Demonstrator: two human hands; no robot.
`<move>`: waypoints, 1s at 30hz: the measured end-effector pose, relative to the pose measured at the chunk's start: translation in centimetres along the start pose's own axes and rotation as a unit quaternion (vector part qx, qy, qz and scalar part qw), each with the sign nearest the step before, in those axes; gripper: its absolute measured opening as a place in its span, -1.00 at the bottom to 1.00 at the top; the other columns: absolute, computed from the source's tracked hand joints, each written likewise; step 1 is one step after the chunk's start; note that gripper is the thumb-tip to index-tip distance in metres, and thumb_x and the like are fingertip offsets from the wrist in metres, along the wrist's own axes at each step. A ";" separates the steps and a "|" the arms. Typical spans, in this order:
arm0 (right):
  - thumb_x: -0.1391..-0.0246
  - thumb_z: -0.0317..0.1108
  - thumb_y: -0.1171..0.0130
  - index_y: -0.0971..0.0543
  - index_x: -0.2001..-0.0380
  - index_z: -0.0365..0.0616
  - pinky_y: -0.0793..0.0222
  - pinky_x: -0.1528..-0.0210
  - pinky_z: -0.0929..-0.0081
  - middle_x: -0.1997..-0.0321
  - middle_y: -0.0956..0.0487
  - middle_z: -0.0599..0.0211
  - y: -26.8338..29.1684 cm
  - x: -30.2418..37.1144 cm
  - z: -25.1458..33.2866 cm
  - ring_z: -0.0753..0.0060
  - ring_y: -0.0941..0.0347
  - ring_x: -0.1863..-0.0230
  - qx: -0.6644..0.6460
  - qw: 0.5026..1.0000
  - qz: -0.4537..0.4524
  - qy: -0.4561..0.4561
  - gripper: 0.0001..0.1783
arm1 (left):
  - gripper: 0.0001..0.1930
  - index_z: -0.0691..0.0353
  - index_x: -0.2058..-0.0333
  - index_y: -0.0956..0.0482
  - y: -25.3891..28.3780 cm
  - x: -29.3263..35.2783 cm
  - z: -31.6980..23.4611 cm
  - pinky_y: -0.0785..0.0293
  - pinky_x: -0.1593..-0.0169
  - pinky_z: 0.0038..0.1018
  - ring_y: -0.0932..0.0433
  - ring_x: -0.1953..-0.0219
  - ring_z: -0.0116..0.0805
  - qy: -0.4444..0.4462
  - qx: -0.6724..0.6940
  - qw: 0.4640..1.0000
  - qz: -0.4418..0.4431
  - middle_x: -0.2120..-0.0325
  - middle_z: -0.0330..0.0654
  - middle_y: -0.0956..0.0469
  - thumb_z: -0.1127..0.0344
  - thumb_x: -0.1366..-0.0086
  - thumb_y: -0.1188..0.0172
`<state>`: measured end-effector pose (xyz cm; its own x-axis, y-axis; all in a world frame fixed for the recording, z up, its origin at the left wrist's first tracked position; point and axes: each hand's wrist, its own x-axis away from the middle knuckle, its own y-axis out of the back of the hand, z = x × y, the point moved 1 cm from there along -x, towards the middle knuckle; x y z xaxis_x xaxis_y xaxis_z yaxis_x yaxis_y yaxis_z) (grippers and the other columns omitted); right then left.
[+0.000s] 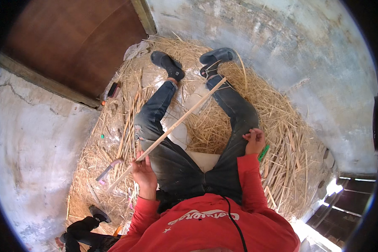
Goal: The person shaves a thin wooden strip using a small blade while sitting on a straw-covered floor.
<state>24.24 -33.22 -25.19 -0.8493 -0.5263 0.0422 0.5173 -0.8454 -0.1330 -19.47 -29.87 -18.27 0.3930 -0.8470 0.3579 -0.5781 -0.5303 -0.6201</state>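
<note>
My left hand point(144, 174) is closed round the lower part of a long pale bamboo strip point(185, 116). The strip slants across my lap, from the floor side on the left up to my right shin. Over my right thigh, my right hand point(254, 141) has its fingers curled together; whether something thin is between them is too small to tell. Just beside that wrist shows a green object point(263, 153), its kind unclear. A knife point(110, 169) with a brownish handle lies to the left of my left hand.
Straw and shavings point(210, 130) cover the floor between my legs. Many split strips point(283, 161) lie at the right. A dark brush-like block point(113, 90) is near the brown door point(75, 46). Another person's dark-clothed leg point(82, 231) is at lower left. Pale walls point(298, 54) close in.
</note>
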 end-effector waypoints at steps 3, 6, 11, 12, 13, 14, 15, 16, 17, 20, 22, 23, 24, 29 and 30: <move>-0.27 -0.41 -0.11 -0.53 0.22 -0.22 -0.60 0.48 0.46 0.39 -0.59 0.23 -0.2 -1.2 -0.1 0.43 -0.57 0.49 -0.054 0.994 -0.066 -0.065 -0.89 | -0.67 0.23 -0.02 -0.29 2.2 1.5 -0.4 -0.30 -0.41 -0.19 -0.38 -0.27 -0.07 0.040 0.014 0.998 -0.042 -0.17 0.03 -0.42 0.06 -0.57 0.17; -0.25 -0.30 -0.16 -0.54 0.18 -0.17 -0.58 0.51 0.40 0.35 -0.61 0.19 4.5 -5.0 -2.5 0.36 -0.60 0.44 0.030 0.990 -0.053 -0.126 -0.82 | -0.66 0.27 0.03 -0.33 5.9 2.7 -1.2 -0.33 -0.40 -0.19 -0.37 -0.28 -0.04 0.050 0.004 0.996 -0.074 -0.17 0.05 -0.40 0.09 -0.59 0.22; 0.02 0.17 -0.35 -0.57 0.06 -0.20 -0.53 0.11 0.05 0.12 -0.66 -0.18 20.1 -11.2 -13.4 -0.12 -0.64 0.22 0.565 0.781 -0.254 -0.085 -0.33 | -0.59 0.26 0.08 -0.40 7.0 6.3 -3.2 -0.41 -0.29 -0.31 -0.45 -0.22 -0.13 0.260 0.010 0.962 -0.086 -0.08 0.05 -0.49 -0.02 -0.54 0.14; 0.06 0.22 -0.36 -0.56 0.04 -0.21 -0.51 0.07 0.05 0.12 -0.65 -0.18 22.8 -11.3 -15.3 -0.16 -0.63 0.16 0.616 0.751 -0.199 -0.131 -0.26 | -0.55 0.23 0.11 -0.46 4.5 7.5 -4.0 -0.53 -0.06 -0.40 -0.60 -0.03 -0.19 0.345 -0.058 0.921 -0.171 0.11 -0.02 -0.60 -0.10 -0.51 0.11; 0.10 0.27 -0.37 -0.55 0.02 -0.21 -0.50 0.03 0.05 0.12 -0.65 -0.18 24.8 -10.9 -17.0 -0.19 -0.61 0.10 0.662 0.715 -0.143 -0.172 -0.20 | -0.54 0.23 0.11 -0.48 5.7 7.6 -4.2 -0.54 0.03 -0.41 -0.63 0.04 -0.20 0.363 -0.117 0.920 -0.088 0.17 -0.05 -0.62 -0.10 -0.50 0.10; 0.10 0.29 -0.36 -0.54 0.00 -0.21 -0.50 0.03 0.04 0.13 -0.65 -0.17 24.5 -8.7 -19.3 -0.19 -0.61 0.08 0.720 0.663 -0.166 -0.125 -0.17 | -0.54 0.24 0.12 -0.50 7.6 7.4 -4.9 -0.56 0.11 -0.41 -0.65 0.12 -0.22 0.369 -0.183 0.911 -0.010 0.23 -0.08 -0.64 -0.10 -0.50 0.09; 0.11 0.32 -0.34 -0.52 -0.02 -0.21 -0.51 0.02 0.03 0.14 -0.65 -0.15 24.5 -6.2 -21.3 -0.19 -0.60 0.07 0.770 0.603 -0.193 -0.077 -0.14 | -0.53 0.24 0.13 -0.52 8.6 7.4 -5.2 -0.57 0.19 -0.42 -0.67 0.20 -0.23 0.375 -0.247 0.891 0.072 0.29 -0.11 -0.65 -0.11 -0.49 0.08; 0.06 0.30 -0.31 -0.51 -0.02 -0.20 -0.51 0.03 0.03 0.15 -0.65 -0.14 28.0 -5.5 -22.4 -0.19 -0.60 0.09 0.736 0.656 -0.143 -0.085 -0.18 | -0.62 0.27 0.12 -0.53 3.9 8.4 -5.5 -0.51 0.37 -0.42 -0.65 0.35 -0.26 0.307 -0.397 0.859 0.100 0.35 -0.15 -0.65 0.01 -0.45 -0.08; 0.02 0.28 -0.27 -0.50 -0.03 -0.19 -0.52 0.03 0.04 0.16 -0.65 -0.12 30.7 -5.6 -23.1 -0.20 -0.61 0.11 0.693 0.710 -0.090 -0.089 -0.22 | -0.65 0.29 0.12 -0.54 2.6 8.2 -4.6 -0.52 0.33 -0.39 -0.64 0.33 -0.23 0.160 -0.468 0.857 0.142 0.33 -0.12 -0.65 0.07 -0.42 -0.13; -0.11 0.14 -0.22 -0.47 -0.17 -0.17 -0.41 -0.13 -0.08 -0.09 -0.56 -0.23 21.0 0.8 -23.4 -0.25 -0.49 -0.15 0.581 0.754 -0.113 -0.286 -0.28 | -0.72 0.33 0.11 -0.55 -2.4 8.0 -4.6 -0.51 0.19 -0.29 -0.60 0.22 -0.12 -0.258 -0.664 0.675 0.194 0.24 -0.02 -0.60 0.26 -0.32 -0.26; -0.12 0.05 -0.27 -0.51 -0.11 -0.20 -0.44 -0.07 -0.06 -0.02 -0.60 -0.20 25.5 -1.2 -23.7 -0.24 -0.54 -0.07 0.537 0.775 -0.202 -0.264 -0.36 | -0.70 0.33 0.08 -0.57 -4.2 5.3 -2.4 -0.49 0.08 -0.21 -0.57 0.13 -0.03 -0.325 -0.667 0.624 0.248 0.14 0.05 -0.55 0.31 -0.27 -0.31; -0.12 0.00 -0.30 -0.53 -0.08 -0.21 -0.46 -0.04 -0.05 0.01 -0.62 -0.18 27.3 -2.3 -23.8 -0.23 -0.56 -0.03 0.509 0.788 -0.242 -0.249 -0.40 | -0.68 0.32 0.06 -0.58 -3.4 3.6 -0.6 -0.48 0.04 -0.19 -0.55 0.10 0.00 -0.325 -0.667 0.618 0.259 0.11 0.08 -0.52 0.30 -0.26 -0.32; -0.13 0.02 -0.30 -0.55 -0.04 -0.23 -0.47 0.00 -0.03 0.05 -0.63 -0.17 25.9 -1.1 -23.9 -0.21 -0.58 0.00 0.513 0.796 -0.225 -0.229 -0.41 | -0.66 0.31 0.05 -0.60 -2.8 2.7 0.0 -0.47 0.00 -0.16 -0.53 0.07 0.03 -0.329 -0.690 0.591 0.258 0.07 0.10 -0.49 0.28 -0.25 -0.33; -0.10 0.18 -0.32 -0.64 0.09 -0.31 -0.51 0.12 0.06 0.21 -0.69 -0.10 23.3 1.1 -18.5 -0.17 -0.64 0.16 0.514 0.821 -0.195 -0.151 -0.32 | -0.68 0.27 0.03 -0.62 -2.5 1.0 0.7 -0.51 0.14 -0.18 -0.56 0.21 0.06 -0.292 -0.728 0.572 0.240 0.21 0.09 -0.51 0.28 -0.28 -0.31; -0.07 0.21 -0.33 -0.64 0.09 -0.31 -0.51 0.12 0.06 0.22 -0.69 -0.10 23.2 1.4 -17.6 -0.16 -0.63 0.17 0.523 0.812 -0.213 -0.145 -0.30 | -0.71 0.28 0.05 -0.63 -2.4 0.5 0.8 -0.51 0.18 -0.18 -0.57 0.25 0.05 -0.277 -0.725 0.581 0.243 0.24 0.08 -0.53 0.28 -0.30 -0.29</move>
<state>33.14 -51.95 -45.66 -0.9927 -0.0366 0.1152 0.1182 -0.4908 0.8632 -17.33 -28.94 -17.11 -0.1314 -0.9809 -0.1432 -0.5534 -0.0472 0.8316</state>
